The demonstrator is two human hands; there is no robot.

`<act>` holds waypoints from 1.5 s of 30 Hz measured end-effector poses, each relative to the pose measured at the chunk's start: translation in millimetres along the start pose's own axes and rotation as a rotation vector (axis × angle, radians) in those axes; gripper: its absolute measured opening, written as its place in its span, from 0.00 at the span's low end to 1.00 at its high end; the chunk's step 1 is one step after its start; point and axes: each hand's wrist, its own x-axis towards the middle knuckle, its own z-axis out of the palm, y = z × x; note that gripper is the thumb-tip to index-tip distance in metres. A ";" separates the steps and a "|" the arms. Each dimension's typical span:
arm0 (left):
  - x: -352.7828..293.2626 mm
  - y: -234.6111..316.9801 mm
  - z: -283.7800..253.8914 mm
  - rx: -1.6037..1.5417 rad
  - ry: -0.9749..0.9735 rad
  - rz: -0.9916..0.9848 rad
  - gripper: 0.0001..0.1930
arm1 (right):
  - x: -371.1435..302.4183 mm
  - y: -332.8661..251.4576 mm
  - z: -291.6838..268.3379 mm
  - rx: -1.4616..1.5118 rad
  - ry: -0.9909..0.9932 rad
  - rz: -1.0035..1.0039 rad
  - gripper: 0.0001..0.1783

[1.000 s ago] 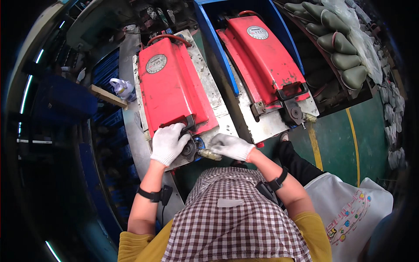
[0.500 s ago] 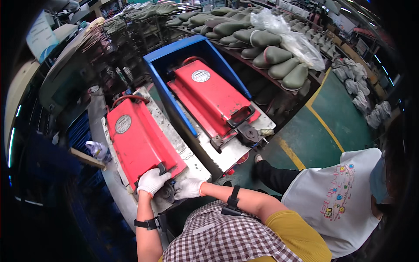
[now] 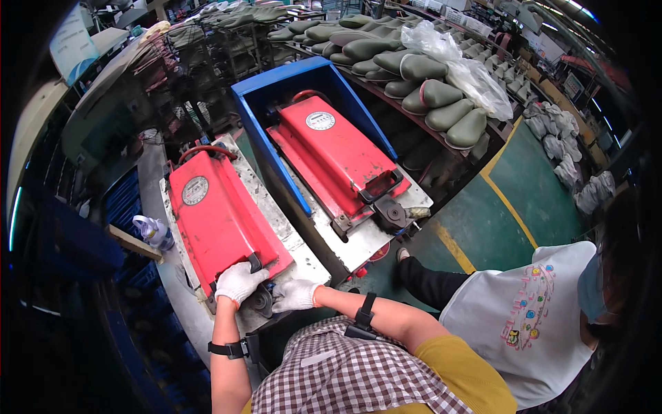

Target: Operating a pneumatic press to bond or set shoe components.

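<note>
Two long red-cased machines lie on white metal bases. On the left red machine (image 3: pixel 221 207), my left hand (image 3: pixel 238 282), in a white glove, is closed over the black handle (image 3: pixel 256 262) at the near end. My right hand (image 3: pixel 296 295), gloved too, is at the near right corner of the same base, beside a dark round part (image 3: pixel 260 302). Its fingers are curled and what they grip is hidden. The right red machine (image 3: pixel 331 148) has a matching black handle (image 3: pixel 381 185) and a dark round part (image 3: pixel 393 214), with no hand on them.
A blue metal hood (image 3: pixel 276 74) surrounds the right machine's far end. Olive-green boots (image 3: pixel 441 93) are heaped on a rack behind, partly under clear plastic. A purple-white bottle (image 3: pixel 153 232) stands at left. Close on my right is a person in a white top (image 3: pixel 517 324).
Both hands stay at nearly the same spots on the left machine. The view has shifted slightly, and the person at right appears a little lower and further left.
</note>
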 end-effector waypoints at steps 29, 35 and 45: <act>0.8 0.6 -3.0 -0.003 -0.064 -0.015 0.31 | -2.1 -4.9 -5.0 0.052 -0.048 0.018 0.30; -2.7 2.7 -4.9 0.059 -0.060 -0.019 0.31 | 4.9 4.2 4.6 0.062 -0.055 -0.001 0.30; -4.6 6.9 -6.6 0.037 -0.018 0.017 0.30 | -1.3 1.8 -4.2 0.160 -0.075 0.059 0.29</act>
